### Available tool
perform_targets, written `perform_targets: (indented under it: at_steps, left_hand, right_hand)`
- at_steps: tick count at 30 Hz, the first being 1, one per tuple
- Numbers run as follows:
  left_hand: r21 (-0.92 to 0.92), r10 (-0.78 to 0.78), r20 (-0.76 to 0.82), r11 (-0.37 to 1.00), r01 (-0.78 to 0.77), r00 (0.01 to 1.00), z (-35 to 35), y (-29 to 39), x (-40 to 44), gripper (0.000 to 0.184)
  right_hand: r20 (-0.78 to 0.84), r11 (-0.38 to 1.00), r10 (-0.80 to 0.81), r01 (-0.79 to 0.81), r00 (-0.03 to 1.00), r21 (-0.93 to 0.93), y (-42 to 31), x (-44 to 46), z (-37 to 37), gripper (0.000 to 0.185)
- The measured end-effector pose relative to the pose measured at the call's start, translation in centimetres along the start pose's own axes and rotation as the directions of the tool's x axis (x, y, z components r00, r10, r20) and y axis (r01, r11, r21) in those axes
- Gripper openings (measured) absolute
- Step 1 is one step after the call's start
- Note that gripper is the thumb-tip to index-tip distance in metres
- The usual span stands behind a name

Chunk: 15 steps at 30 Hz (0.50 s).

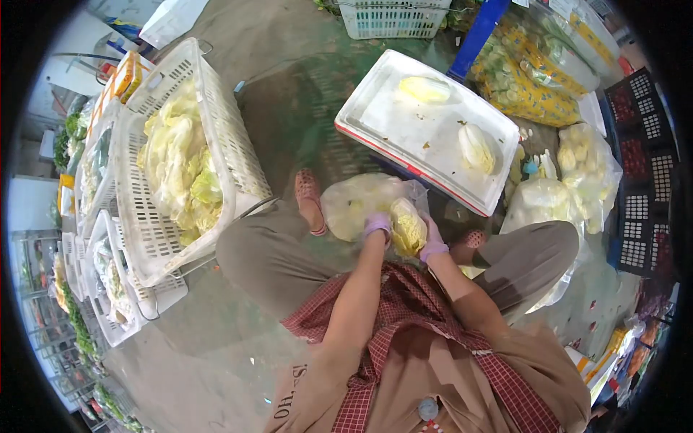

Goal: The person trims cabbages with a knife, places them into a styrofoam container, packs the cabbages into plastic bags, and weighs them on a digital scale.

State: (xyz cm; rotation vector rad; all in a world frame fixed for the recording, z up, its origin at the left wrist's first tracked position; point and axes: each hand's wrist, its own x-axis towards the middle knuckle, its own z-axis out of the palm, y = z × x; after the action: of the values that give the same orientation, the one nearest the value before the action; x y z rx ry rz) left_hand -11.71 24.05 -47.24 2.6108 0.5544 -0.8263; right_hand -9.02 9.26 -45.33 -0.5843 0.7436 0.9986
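Note:
Both of my hands wear thin purple gloves. My right hand (433, 242) is closed around the right side of a napa cabbage (408, 229), pale yellow-green and tilted between my knees. Just left of the cabbage, my left hand (377, 225) is closed at the near edge of a clear plastic bag (354, 204); its fingertips are partly hidden. The bag lies low in front of me, bulging with pale contents, and its loose film reaches behind the cabbage. Beyond it, a white foam tray (390, 123) carries two more napa cabbages (424, 89), set apart from each other.
At left stands a tall white basket (238, 155) heaped with cabbage leaves (180, 159). Filled clear bags (545, 206) sit beside my right knee. Yellow-printed vegetable bags (523, 79) and dark crates (635, 209) line the right. A pale green basket (393, 20) stands at the back.

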Motion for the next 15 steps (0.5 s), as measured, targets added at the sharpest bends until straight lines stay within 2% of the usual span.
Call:
perform_targets:
  at_steps: [1,3,4,6,7,9,10,11,12,13,14,15]
  left_hand:
    - [-0.145,-0.086,0.049,0.985,0.092,0.995,1.7,-0.8,0.6,0.021]
    - [-0.282,-0.162,0.107,0.941,0.187,0.981,3.1,-2.1,2.0,0.021]
    - [0.046,-0.003,0.247,0.999,-0.009,0.969,3.1,-2.7,2.6,0.025]
    - [0.322,0.103,0.434,0.91,-0.261,0.895,4.1,-2.5,2.7,0.029]
    - [0.2,-0.003,0.337,0.977,-0.068,0.941,3.6,-1.8,2.6,0.029]
    - [0.054,-0.131,0.257,0.991,0.121,0.958,2.8,-1.0,2.1,0.03]
    - [-0.539,-0.423,0.115,0.734,0.414,0.899,0.3,0.0,0.1,0.031]
    - [-0.92,-0.688,0.177,0.138,0.366,0.704,-1.1,0.4,-1.2,0.033]
    - [-0.919,-0.69,0.18,0.135,0.37,0.701,-0.2,0.3,-0.7,0.033]
    - [-0.966,-0.681,0.002,0.188,0.178,0.732,1.3,-0.1,0.4,0.035]
    - [-0.971,-0.662,-0.179,0.24,-0.02,0.728,2.1,-0.5,0.9,0.038]
    - [-0.97,-0.662,-0.177,0.241,-0.017,0.728,2.7,-0.8,1.6,0.038]
  right_hand:
    - [-0.002,1.0,-0.001,0.001,1.0,0.002,0.3,0.1,-0.1,0.041]
    - [0.019,1.0,-0.002,0.001,1.0,0.005,0.6,0.5,-0.4,0.041]
    - [0.014,1.0,-0.003,0.003,1.0,0.005,0.3,0.5,-0.2,0.041]
    - [-0.015,0.994,0.11,-0.11,0.994,-0.011,-0.2,-0.1,-0.4,0.04]
    - [-0.016,0.994,0.109,-0.11,0.994,-0.012,-0.3,-0.4,0.0,0.04]
    - [-0.091,0.989,0.061,-0.072,0.994,-0.131,-0.2,-0.9,0.8,0.041]
    - [-0.094,0.988,0.064,-0.076,0.994,-0.131,0.1,-0.1,0.3,0.041]
    - [-0.111,0.99,0.051,-0.065,0.992,-0.125,0.6,1.6,-0.6,0.04]
    - [-0.127,0.991,0.037,-0.052,0.991,-0.12,0.8,2.8,-1.0,0.04]
    - [-0.128,0.991,0.041,-0.056,0.991,-0.12,1.0,3.5,-0.7,0.04]
    - [-0.107,0.991,-0.049,0.035,0.993,-0.13,1.4,4.3,0.1,0.039]
    - [-0.086,0.982,-0.139,0.127,0.987,-0.138,1.7,5.1,0.9,0.039]
